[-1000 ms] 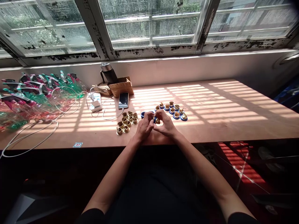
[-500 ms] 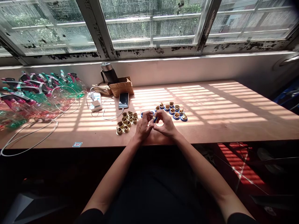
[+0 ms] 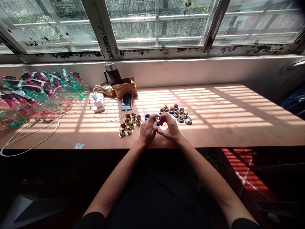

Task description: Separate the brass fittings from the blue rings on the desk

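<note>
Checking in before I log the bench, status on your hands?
Left hand, right hand together, fingers on small blue ring. Brass fittings both sides. Loose blue ring beside left hand.

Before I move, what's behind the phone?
Directly behind the phone sits a cardboard box, and a black flask with a steel top stands behind the box's left end. The box's contents and the table under the phone cannot be seen.

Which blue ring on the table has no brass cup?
The ring just beyond the left hand: its centre is empty. The cluster's rings all hold cups.
</note>
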`<action>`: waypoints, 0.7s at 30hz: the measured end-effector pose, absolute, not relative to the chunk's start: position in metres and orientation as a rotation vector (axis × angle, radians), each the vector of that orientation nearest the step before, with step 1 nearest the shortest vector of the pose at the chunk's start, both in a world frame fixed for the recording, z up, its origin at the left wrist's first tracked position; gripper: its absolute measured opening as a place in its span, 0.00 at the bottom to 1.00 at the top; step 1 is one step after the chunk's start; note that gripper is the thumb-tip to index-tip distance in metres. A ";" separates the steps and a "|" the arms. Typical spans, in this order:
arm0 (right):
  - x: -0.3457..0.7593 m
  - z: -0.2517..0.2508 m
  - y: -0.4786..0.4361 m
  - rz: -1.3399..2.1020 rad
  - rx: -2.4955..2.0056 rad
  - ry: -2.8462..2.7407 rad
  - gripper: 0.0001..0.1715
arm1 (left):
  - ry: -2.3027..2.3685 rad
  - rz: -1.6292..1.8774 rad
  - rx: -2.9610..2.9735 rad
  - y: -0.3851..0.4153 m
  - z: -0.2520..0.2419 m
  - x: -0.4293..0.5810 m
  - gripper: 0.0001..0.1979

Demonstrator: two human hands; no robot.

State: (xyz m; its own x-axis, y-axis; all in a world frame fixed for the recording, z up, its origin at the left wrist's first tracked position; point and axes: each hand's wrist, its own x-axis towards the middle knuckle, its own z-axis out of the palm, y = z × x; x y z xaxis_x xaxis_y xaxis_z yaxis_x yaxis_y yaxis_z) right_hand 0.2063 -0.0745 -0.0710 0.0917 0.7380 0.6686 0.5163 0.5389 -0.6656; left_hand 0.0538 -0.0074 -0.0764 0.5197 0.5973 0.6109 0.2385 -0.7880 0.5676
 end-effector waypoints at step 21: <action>0.209 -0.066 -0.076 0.455 -0.999 -1.500 0.19 | 0.821 1.224 2.271 -0.006 -0.075 0.053 0.12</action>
State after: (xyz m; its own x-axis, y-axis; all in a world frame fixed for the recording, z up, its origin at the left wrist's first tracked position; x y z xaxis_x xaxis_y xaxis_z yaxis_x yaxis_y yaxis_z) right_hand 0.2089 -0.0763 -0.0656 0.0872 0.7916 0.6047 0.3217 0.5521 -0.7692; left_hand 0.0533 -0.0063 -0.0749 0.4348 0.6755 0.5956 0.2953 -0.7317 0.6143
